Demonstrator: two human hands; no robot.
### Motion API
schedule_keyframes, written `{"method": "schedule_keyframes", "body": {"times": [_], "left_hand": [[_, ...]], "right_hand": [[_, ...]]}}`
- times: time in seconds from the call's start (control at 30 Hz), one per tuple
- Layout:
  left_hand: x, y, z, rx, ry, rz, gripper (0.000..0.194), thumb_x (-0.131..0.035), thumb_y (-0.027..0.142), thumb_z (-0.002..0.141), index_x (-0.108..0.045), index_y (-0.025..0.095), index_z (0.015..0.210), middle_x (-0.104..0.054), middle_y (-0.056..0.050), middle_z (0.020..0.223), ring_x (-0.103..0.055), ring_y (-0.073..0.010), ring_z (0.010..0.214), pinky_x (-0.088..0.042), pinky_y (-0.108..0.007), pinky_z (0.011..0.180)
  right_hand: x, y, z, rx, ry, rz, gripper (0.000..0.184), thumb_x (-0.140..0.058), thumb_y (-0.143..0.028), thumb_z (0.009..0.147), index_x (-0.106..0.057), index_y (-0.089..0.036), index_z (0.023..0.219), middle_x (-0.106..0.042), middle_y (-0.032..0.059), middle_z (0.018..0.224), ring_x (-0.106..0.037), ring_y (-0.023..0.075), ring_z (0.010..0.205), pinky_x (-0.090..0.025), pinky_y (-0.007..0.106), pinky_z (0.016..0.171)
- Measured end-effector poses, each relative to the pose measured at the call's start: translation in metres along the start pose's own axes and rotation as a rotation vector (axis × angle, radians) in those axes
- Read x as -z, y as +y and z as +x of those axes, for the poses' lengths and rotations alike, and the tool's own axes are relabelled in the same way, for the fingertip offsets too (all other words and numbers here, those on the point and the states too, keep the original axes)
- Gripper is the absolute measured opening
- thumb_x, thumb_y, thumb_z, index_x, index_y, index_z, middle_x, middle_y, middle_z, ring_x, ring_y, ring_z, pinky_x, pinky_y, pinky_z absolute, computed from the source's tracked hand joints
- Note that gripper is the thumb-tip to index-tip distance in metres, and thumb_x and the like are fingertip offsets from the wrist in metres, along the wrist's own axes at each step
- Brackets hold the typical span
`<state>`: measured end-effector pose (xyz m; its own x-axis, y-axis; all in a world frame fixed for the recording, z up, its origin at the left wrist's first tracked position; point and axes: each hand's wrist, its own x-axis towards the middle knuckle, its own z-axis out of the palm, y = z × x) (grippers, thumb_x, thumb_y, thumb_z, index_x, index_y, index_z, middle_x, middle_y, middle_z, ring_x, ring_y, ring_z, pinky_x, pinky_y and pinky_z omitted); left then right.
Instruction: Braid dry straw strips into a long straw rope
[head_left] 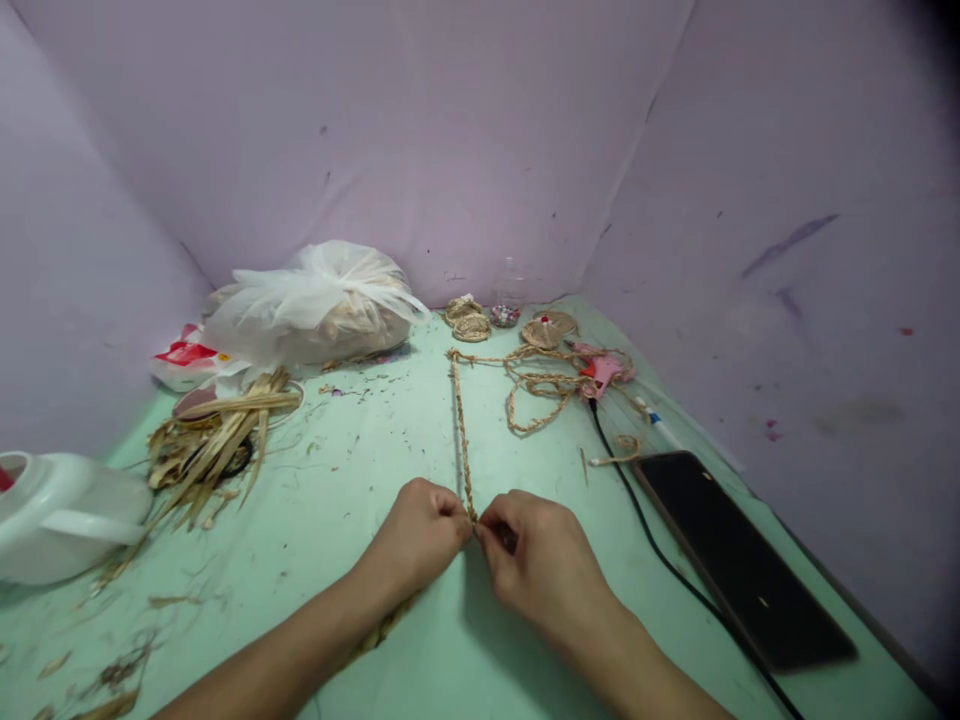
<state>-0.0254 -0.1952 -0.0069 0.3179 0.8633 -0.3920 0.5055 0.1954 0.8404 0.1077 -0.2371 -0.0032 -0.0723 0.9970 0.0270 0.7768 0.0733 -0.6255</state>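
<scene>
A thin braided cord [461,430] of dry plant fibre runs from the far middle of the table straight toward me. My left hand [427,530] pinches its near end, fingers curled. Close beside it, my right hand [536,550] has thumb and index finger pressed together on the same end. Loose strands [386,625] show under my left forearm. At its far end the cord bends right and joins loose coils of braid [540,400]. The fingertips hide the very end of the braid.
Dry fibre strips [217,440] lie at left near a white jug [67,515]. A stuffed plastic bag [322,305] sits behind. Small woven pieces [469,322], a bead container [506,312] and a pink glue gun [600,372] stand at the back. A black phone [739,555] and cable [652,535] lie right.
</scene>
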Motion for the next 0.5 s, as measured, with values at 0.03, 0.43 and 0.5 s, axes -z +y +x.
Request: {"method": "schedule_keyframes", "body": {"times": [0.03,0.43,0.5], "left_hand": [[-0.001,0.000,-0.001,0.014,0.003,-0.023,0.013,-0.040,0.012,0.053,-0.038,0.015,0.041,-0.027,0.005,0.039,-0.024,-0.0052,0.041,-0.017,-0.020,0.039],[0.002,0.005,-0.001,0.077,-0.125,-0.159,0.009,-0.044,0.013,0.050,-0.044,0.014,0.041,-0.033,0.005,0.035,-0.024,-0.0042,0.035,-0.015,-0.020,0.037],[0.003,0.004,0.000,0.036,-0.146,-0.141,0.009,-0.043,0.012,0.049,-0.041,0.014,0.040,-0.030,0.006,0.036,-0.023,-0.0041,0.038,-0.015,-0.020,0.039]], "right_hand": [[0.002,-0.002,-0.003,0.021,0.003,-0.040,0.014,-0.048,-0.020,0.070,-0.057,-0.017,0.060,-0.056,0.0021,0.058,-0.046,0.0105,0.050,-0.027,0.022,0.049],[-0.007,-0.008,-0.015,0.196,-0.096,-0.110,0.017,-0.044,-0.011,0.069,-0.061,-0.015,0.070,-0.061,0.0051,0.064,-0.050,0.0122,0.053,-0.027,0.023,0.050],[-0.002,-0.005,-0.011,0.163,-0.141,-0.028,0.014,-0.047,-0.017,0.069,-0.061,-0.016,0.065,-0.059,0.0030,0.058,-0.049,0.0114,0.050,-0.027,0.023,0.048]]}}
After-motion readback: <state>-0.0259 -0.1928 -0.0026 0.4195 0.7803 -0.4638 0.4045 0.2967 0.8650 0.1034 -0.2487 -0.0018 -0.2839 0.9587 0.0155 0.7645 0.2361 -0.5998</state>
